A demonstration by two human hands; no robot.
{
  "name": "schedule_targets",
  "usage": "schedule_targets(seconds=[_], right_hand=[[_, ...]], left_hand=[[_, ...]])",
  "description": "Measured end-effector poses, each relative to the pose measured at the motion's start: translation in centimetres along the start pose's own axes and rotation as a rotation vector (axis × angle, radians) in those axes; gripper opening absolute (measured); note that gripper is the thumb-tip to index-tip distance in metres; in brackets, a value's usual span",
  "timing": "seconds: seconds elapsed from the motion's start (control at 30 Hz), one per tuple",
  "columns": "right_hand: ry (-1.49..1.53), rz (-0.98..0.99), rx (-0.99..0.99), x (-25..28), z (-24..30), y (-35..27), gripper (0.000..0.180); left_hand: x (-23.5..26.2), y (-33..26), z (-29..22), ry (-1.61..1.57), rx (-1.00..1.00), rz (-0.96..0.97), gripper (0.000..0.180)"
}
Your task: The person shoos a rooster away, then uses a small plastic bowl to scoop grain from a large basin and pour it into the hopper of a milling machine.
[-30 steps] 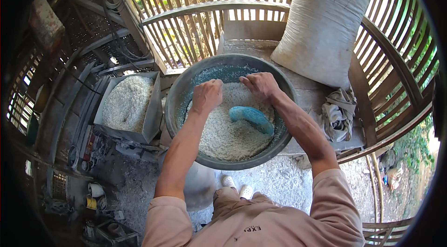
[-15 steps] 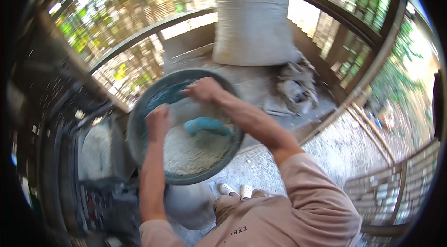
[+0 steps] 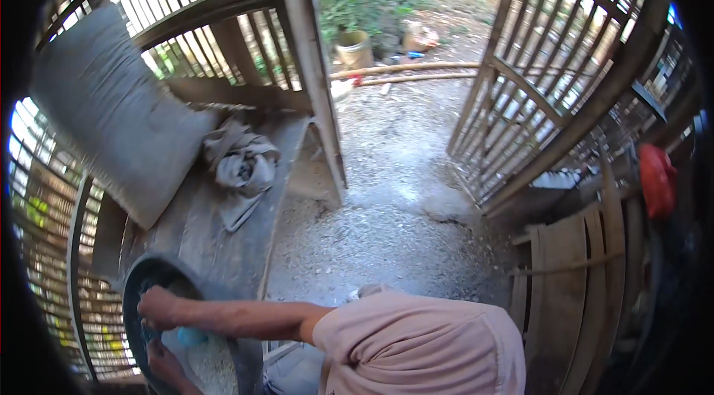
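Note:
A large dark round basin (image 3: pixel 249 359) stands at the lower left, with pale, grainy feed or meal (image 3: pixel 216 367) inside. A light-blue scoop-like piece (image 3: pixel 192 336) lies on the grain, partly covered by my right forearm. Over the basin's far-left side, my right hand (image 3: pixel 158 309) is closed, its fingers curled downward. Just below it my left hand (image 3: pixel 165 362) is closed too, near the inner wall. Whatever the fingers may hold is too small and shaded to make out.
A tall, full pale sack (image 3: pixel 123 108) leans on a wooden platform (image 3: pixel 249 246), beside a crumpled cloth or empty sack (image 3: pixel 242 161). A slatted gate (image 3: pixel 535 75) stands open onto the yard. Wooden boards (image 3: pixel 569 283) and a red bag-like item (image 3: pixel 657 181) are at the right.
My view has swung to the right, so the basin and hands now sit at the lower left and the gate shows. Both hands stay over the basin, closer together.

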State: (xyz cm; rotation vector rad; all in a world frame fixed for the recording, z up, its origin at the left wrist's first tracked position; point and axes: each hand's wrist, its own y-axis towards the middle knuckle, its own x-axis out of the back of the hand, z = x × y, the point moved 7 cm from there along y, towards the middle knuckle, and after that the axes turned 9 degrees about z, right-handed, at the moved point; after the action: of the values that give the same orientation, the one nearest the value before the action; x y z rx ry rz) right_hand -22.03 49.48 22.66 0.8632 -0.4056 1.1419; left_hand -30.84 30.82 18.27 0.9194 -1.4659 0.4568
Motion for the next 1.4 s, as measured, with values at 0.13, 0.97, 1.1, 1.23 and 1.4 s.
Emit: schedule_targets(seconds=[0.13, 0.97, 1.1, 1.23, 1.4], right_hand=[[-0.103, -0.046, -0.056, 1.5, -2.8, -1.0, 0.029], [-0.422, 0.561, 0.213, -6.0, -1.4, -4.2, 0.021], [-0.465, 0.451, 0.104, -4.7, -2.4, -3.7, 0.011], [-0.479, 0.398, 0.284, -5.4, -1.0, -4.0, 0.011], [-0.405, 0.414, 0.323, -2.6, 1.4, -4.2, 0.017]], left_hand=[[2.9, 0.1, -7.8, 0.074, -0.007, -0.111, 0.02], [3.9, -0.2, -6.8, -0.242, 0.013, -0.108, 0.016], [5.7, -1.4, -7.8, -0.286, -0.102, -0.221, 0.015], [7.7, -3.9, -8.7, -0.36, -0.206, -0.322, 0.013], [10.3, -6.3, -7.6, -0.658, -0.043, -0.442, 0.015]])
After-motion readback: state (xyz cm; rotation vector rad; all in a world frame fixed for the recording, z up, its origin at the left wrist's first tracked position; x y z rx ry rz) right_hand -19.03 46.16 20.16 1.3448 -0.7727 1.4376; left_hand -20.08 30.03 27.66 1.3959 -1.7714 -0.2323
